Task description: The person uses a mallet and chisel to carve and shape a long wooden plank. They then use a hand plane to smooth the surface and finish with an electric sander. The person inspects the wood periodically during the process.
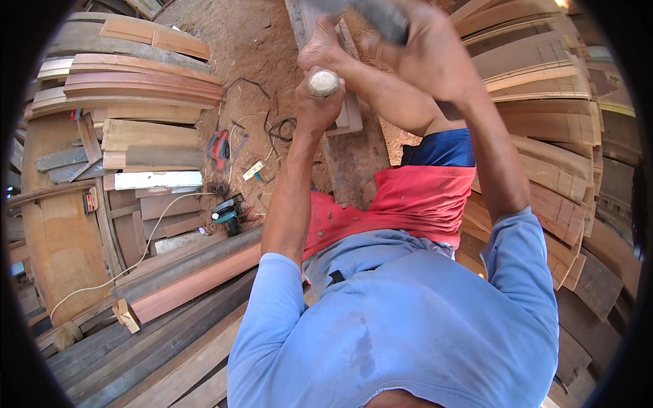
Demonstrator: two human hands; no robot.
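Observation:
My left hand [318,105] is wrapped round an upright tool handle, like a chisel's, with a round, pale, worn butt [323,83] facing up. Its lower end is hidden by the hand. Raised at the upper right of it, my right hand [432,58] grips a dark, thick, bar-shaped striking tool [381,19], blurred by motion. The tool is apart from the butt. Beneath the left hand runs a wooden workpiece [350,117], with my bare foot [321,46] over its far part. A wider, worn board [355,163] lies under it.
Stacked planks [139,88] line the left side, and more boards [537,122] the right. On the dirt floor [235,37] lie a red power tool [219,149], a teal power tool [228,214], a white power strip [254,170] and black cable [280,129].

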